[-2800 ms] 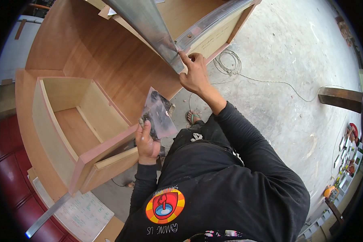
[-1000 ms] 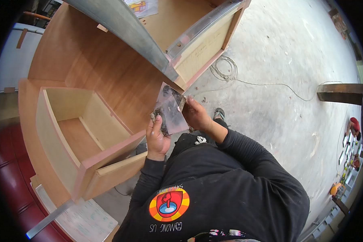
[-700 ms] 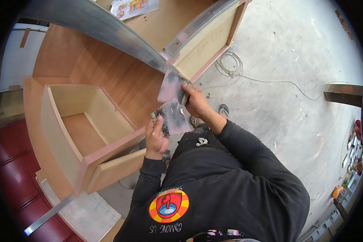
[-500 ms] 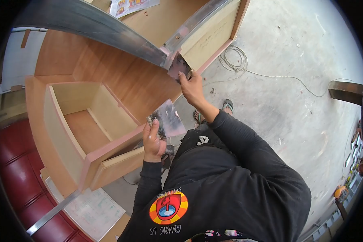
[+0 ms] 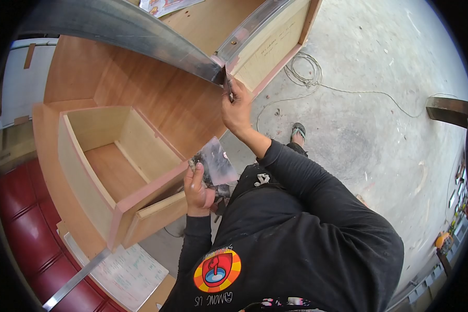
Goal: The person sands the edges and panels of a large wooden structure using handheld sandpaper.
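My left hand (image 5: 196, 191) is closed on a broad putty scraper (image 5: 217, 162), its flat blade smeared with pale pink and dark filler. Higher up, my right hand (image 5: 236, 110) grips a second putty scraper (image 5: 228, 87), seen almost edge-on. That blade is against the corner where a grey metal-look curved strip (image 5: 156, 44) meets a wooden panel (image 5: 269, 51). Pink filler runs along the panel's lower edge, and there is handwriting on its face. An open wooden box (image 5: 120, 204) with pinkish edges lies left of my left hand.
A coiled cable (image 5: 308, 82) trails over the concrete floor (image 5: 359, 135). Red padded upholstery (image 5: 23, 192) and a written sheet (image 5: 127, 273) lie at lower left. At the top is a printed paper (image 5: 166, 5). A curved dark beam (image 5: 447, 110) juts in at right.
My right hand has moved slightly left, turning its scraper from flat-facing to nearly edge-on at the corner. My left hand is almost still. One foot has gone out of sight.
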The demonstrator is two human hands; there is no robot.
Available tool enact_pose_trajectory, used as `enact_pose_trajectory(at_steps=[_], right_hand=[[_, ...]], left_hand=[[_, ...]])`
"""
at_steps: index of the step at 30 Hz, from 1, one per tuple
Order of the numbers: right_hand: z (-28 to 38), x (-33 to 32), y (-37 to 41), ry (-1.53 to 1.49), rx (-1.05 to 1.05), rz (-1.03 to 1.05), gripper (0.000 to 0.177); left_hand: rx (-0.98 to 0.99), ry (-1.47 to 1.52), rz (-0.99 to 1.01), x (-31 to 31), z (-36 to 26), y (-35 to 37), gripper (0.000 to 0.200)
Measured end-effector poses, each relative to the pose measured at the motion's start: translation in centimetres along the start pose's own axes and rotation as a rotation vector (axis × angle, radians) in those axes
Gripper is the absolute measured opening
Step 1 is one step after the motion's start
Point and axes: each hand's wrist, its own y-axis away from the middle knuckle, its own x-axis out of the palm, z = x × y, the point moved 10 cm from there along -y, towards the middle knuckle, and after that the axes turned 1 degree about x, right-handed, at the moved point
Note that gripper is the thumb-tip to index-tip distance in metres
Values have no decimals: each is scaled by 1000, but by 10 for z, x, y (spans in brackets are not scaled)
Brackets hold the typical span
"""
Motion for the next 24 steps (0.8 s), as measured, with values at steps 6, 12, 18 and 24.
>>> enact_pose_trajectory(at_steps=[6, 12, 18, 24], right_hand=[[-4, 2, 5, -7, -50, 12, 48], [11, -5, 11, 119, -261, 70, 52], [23, -20, 30, -114, -106, 641, 50], [100, -65, 77, -280, -159, 778, 56]], left_hand=[[2, -12, -10, -10, 2, -3, 29], [5, -5, -4, -4, -2, -3, 36], [-9, 120, -21, 8, 0, -6, 36], [31, 160, -95, 24, 5, -6, 32]])
